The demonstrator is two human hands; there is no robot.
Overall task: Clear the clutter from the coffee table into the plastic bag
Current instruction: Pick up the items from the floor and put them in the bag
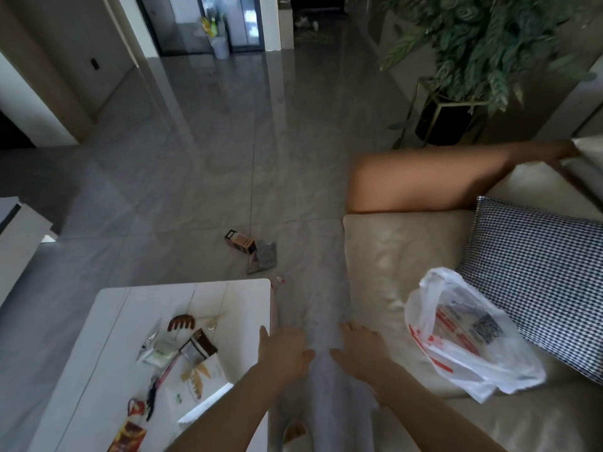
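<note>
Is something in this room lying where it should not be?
Yes. A brown box and a grey packet lie on the floor beyond the coffee table, not on it. The plastic bag lies on the sofa.

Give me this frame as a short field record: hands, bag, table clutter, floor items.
left hand: open, empty, over the coffee table's right edge
right hand: open, empty, over the floor beside the sofa
plastic bag: lying on the sofa seat, mouth open, untouched
coffee table: white; holds a brown comb, wrappers, other small bits
floor: small box and a foil packet beyond the table
other: second person's arm on the sofa; checked cushion
</note>
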